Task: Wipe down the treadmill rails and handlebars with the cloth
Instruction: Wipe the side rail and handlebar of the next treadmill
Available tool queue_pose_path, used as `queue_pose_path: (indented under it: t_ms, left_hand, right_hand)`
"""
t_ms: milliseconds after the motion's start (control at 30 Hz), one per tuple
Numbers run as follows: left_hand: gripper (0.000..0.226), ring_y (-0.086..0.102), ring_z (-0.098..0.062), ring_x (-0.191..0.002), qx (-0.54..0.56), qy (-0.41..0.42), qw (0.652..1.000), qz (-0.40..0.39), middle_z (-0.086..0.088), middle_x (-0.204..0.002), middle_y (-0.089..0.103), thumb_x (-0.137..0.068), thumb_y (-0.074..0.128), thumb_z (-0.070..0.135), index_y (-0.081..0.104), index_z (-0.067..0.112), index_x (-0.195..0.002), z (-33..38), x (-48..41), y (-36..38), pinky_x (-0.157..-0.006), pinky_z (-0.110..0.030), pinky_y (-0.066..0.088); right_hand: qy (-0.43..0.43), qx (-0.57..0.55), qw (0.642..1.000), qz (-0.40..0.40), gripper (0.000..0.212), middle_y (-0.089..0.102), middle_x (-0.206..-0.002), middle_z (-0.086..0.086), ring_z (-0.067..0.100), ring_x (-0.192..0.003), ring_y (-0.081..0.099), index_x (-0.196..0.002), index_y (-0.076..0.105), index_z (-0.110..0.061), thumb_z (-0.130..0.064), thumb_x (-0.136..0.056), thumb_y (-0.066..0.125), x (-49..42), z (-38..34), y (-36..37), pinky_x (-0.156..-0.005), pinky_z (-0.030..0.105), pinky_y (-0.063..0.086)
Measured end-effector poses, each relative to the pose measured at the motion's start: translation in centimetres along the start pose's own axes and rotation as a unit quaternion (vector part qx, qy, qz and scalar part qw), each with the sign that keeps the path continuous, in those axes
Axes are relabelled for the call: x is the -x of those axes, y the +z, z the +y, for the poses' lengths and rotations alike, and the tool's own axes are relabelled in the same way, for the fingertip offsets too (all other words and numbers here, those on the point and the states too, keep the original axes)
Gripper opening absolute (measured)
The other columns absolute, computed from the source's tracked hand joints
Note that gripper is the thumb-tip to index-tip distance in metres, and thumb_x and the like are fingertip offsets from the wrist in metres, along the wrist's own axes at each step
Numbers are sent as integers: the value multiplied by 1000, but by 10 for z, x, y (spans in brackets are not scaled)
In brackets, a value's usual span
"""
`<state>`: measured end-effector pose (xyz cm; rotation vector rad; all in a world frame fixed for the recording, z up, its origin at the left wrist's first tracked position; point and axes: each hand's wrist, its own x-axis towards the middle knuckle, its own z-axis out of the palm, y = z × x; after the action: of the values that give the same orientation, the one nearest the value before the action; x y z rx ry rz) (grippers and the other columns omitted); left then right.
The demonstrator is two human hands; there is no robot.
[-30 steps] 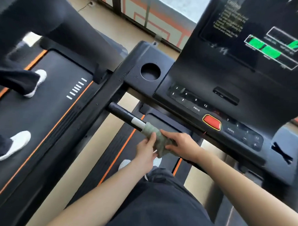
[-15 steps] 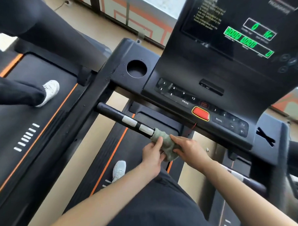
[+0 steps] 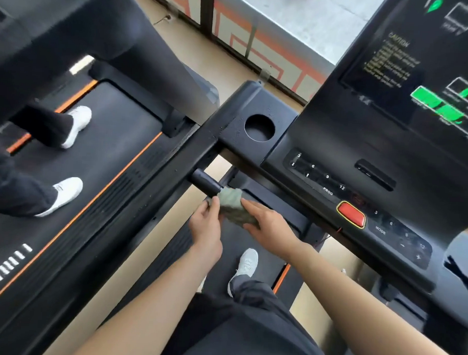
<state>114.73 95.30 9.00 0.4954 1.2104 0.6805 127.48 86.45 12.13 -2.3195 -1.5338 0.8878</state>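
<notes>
Background: tan gym floor [image 3: 227, 61], glass wall [image 3: 262, 48] with an orange pattern along the top.
Treadmill: black console [image 3: 384, 146] on the right, display lit green, round cup holder [image 3: 259, 127] at its left corner, red button [image 3: 351, 214] on the key strip.
Handlebar [image 3: 204, 182]: black bar coming out of the side rail below the cup holder; only a short bare piece shows.
Cloth [image 3: 233, 205]: grey-green, wrapped round the handlebar just right of the bare piece, under the console edge.
Right hand [image 3: 268, 224]: fingers curled over the top of the cloth, gripping it to the bar.
Left hand [image 3: 206, 227]: fingers curled at the cloth's near-left edge, pinching it.
Below: own white shoe [image 3: 246, 263] on the belt, dark trousers.
Left side: neighbouring treadmill [image 3: 99, 155] with orange stripe, another person's white shoes [image 3: 66, 192] on it.
</notes>
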Motion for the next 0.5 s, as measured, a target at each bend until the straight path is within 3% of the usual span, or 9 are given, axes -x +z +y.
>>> queue_pose_path:
  t_ms: [100,233,300,367,500]
  left_hand:
    - [22,69,-23,-111,15,17,1000,3,-11,-117,74,-101,60,20,69,4,-113,14,-11,-9,-98,-37,55]
    - [18,67,-15,-98,45,18,999,-2,-5,-108,73,-102,53,11,69,8,-109,20,-12,-12,-87,-29,54]
    - [24,69,-14,-100,58,1,998,8,-4,-113,73,-101,52,6,68,10,-119,19,-13,-14,-85,-27,55]
    - [22,72,-19,-102,68,-27,997,24,-7,-114,75,-101,56,6,69,12,-118,18,-17,-15,-83,-29,56]
    - [12,73,-27,-101,94,-46,993,63,-12,-107,76,-98,65,14,72,12,-107,26,-27,-15,-85,-36,59]
  right_hand:
    - [-20,-11,1000,-11,66,46,-153,-8,19,-135,48,-152,41,-22,-18,-91,66,-27,-16,-1,-107,32,42]
    - [-54,-22,998,-24,48,57,-136,-11,17,-120,54,-137,51,-24,-17,-91,62,-58,-39,-7,-95,33,45]
    - [-66,-26,997,-25,52,56,-142,-9,17,-125,52,-142,49,-22,-15,-92,61,-71,-49,-10,-99,30,42]
    - [-68,-26,997,-27,59,52,-148,-7,18,-132,50,-149,45,-22,-12,-93,61,-82,-56,-12,-107,30,40]
    - [-75,-50,996,-2,57,62,-139,-3,19,-130,55,-142,56,-21,-5,-88,65,-100,-67,-13,-108,37,42]
